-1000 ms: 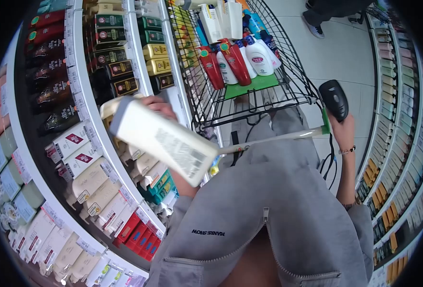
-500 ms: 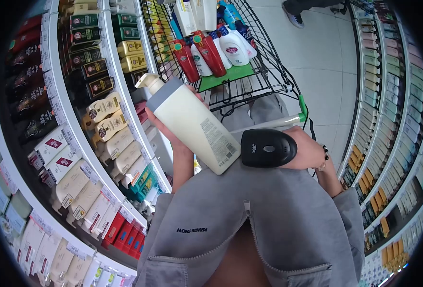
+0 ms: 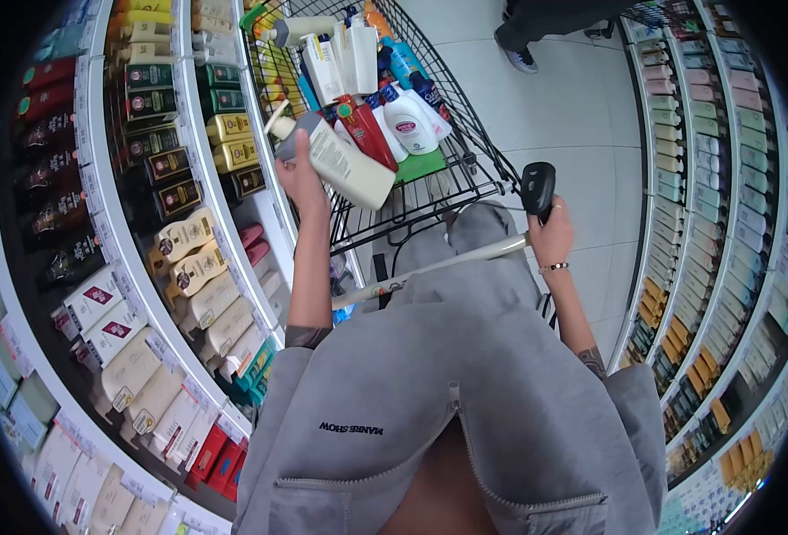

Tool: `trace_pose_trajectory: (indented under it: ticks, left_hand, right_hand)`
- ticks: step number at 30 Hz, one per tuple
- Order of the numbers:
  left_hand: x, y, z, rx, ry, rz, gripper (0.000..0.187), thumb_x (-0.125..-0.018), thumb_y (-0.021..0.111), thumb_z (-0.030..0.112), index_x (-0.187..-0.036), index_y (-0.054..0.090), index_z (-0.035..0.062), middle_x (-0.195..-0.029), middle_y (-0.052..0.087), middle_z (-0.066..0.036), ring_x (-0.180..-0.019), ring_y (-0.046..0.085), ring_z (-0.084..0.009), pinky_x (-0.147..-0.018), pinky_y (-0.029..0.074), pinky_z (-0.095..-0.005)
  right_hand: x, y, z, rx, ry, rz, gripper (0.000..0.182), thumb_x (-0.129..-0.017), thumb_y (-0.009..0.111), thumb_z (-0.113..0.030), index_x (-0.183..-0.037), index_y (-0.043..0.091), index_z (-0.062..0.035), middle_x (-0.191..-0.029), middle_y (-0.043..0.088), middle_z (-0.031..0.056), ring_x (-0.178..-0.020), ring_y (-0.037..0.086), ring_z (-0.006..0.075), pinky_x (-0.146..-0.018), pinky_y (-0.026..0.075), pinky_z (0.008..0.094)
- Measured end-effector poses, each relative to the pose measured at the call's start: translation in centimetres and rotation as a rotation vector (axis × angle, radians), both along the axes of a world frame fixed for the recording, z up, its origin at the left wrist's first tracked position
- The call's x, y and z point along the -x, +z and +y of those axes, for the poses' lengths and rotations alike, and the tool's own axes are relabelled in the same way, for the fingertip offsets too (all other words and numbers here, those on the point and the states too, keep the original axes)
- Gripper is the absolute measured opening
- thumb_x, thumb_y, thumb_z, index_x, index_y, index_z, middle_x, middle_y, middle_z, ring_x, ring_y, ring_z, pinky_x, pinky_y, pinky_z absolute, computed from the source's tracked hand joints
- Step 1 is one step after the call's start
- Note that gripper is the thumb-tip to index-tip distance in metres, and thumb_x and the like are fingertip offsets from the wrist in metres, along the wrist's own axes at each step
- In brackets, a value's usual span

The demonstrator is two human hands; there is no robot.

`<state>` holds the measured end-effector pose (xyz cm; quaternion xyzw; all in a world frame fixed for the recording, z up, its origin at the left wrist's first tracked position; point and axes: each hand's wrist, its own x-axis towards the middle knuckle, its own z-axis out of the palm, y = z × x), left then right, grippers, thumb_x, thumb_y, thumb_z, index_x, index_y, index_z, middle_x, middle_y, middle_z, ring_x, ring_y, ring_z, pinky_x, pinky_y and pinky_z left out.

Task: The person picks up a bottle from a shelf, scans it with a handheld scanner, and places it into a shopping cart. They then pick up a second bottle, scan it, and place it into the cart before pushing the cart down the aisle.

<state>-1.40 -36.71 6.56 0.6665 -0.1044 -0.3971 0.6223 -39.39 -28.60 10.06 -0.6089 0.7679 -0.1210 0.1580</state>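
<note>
A cream pump bottle (image 3: 354, 168) with a grey collar is gripped near its top by my left hand (image 3: 303, 183). It is tilted over the near end of the black wire shopping cart (image 3: 479, 174). My right hand (image 3: 552, 234) is closed round the handle of a black barcode scanner (image 3: 537, 187), beside the right end of the pale cart handle (image 3: 465, 257). Inside the cart stand a red bottle (image 3: 367, 134), a white bottle (image 3: 409, 125), white boxes (image 3: 324, 69) and several other bottles, partly hidden behind one another.
Shelves packed with bottles and boxes (image 3: 202, 250) line my left side. More stocked shelves (image 3: 706, 178) run along the right. Tiled floor (image 3: 581, 116) lies between the cart and the right shelves. Another person's leg and shoe (image 3: 519, 53) are at the top.
My left hand has carried the pump bottle forward to the cart. My right hand has drawn the scanner away from the bottle, forward and to the right, and turned it upward.
</note>
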Motion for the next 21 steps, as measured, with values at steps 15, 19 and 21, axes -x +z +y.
trace_pose_trajectory:
  ticks: [15,19,21]
  left_hand:
    - [12.9,-8.3,-6.8,-0.436,-0.425,-0.358,0.082,-0.061,0.082,0.042,-0.115,0.047,-0.0083,-0.111,0.057,-0.024,-0.105,0.057,-0.0328,-0.091,0.043,-0.0382]
    - [15.0,-11.2,-7.3,-0.334,-0.455,-0.452,0.080,-0.057,0.083,0.043,-0.108,0.049,-0.0072,-0.108,0.058,-0.025,-0.102,0.058,-0.0356,-0.090,0.044,-0.0403]
    - [15.2,-12.4,-8.0,-0.355,-0.437,-0.460,0.079,-0.056,0.083,0.042,-0.107,0.048,-0.0065,-0.108,0.059,-0.025,-0.102,0.058,-0.0364,-0.090,0.044,-0.0406]
  right_hand:
    - [-2.0,-1.4,-0.9,0.067,-0.207,-0.047,0.031,-0.075,0.066,-0.017,-0.099,0.054,-0.0021,-0.086,0.060,0.0166,-0.077,0.059,0.0355,-0.065,0.046,0.0418]
    - [-2.1,-1.3,-1.2,0.075,-0.186,-0.025,0.031,-0.073,0.066,-0.015,-0.098,0.055,-0.0012,-0.085,0.060,0.0168,-0.075,0.059,0.0351,-0.065,0.046,0.0417]
    - [-2.3,-1.1,-1.0,0.087,-0.187,-0.029,0.032,-0.072,0.066,-0.014,-0.099,0.055,-0.0005,-0.085,0.060,0.0171,-0.075,0.059,0.0352,-0.065,0.046,0.0418]
